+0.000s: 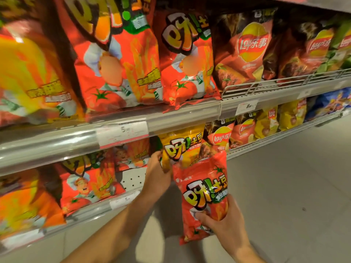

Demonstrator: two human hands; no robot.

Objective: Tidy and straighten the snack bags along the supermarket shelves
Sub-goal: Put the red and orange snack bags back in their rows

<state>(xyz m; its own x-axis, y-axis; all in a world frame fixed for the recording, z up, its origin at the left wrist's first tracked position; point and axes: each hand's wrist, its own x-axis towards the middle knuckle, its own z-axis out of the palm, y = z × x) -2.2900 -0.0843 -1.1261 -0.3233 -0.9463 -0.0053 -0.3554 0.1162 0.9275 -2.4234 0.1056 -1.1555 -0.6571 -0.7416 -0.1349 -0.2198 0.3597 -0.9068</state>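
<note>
Fingers of the right hand grip a red snack bag off the shelf; left hand holds a yellow bag at the lower shelf's front edge. Tidying looks midway.

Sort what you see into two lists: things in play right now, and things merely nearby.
In play: red bag held off the shelf by right hand; yellow bag gripped by left hand.

Nearby: Lay's bags; price tag; floor.

Red bag, yellow bag
</note>
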